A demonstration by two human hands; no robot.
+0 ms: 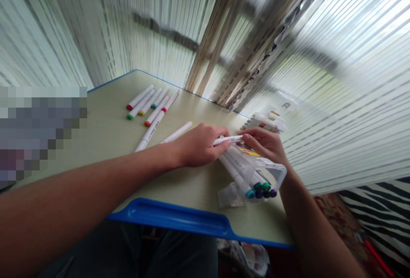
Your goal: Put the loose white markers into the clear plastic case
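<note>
Left hand (pixel 198 145): closed on the near end of the white marker (pixel 228 140).
Right hand (pixel 266 143): fingertips pinch the marker's other end.
White marker: bridges both hands, just above the clear case (pixel 256 175).
Clear case: lies on the counter (pixel 105 141), holding capped markers.
Loose markers (pixel 150 103): far left, well apart.

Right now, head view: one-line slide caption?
Left hand grips a white marker, right hand at its end, over a clear case of markers; loose markers lie on the blue-rimmed table.
</note>
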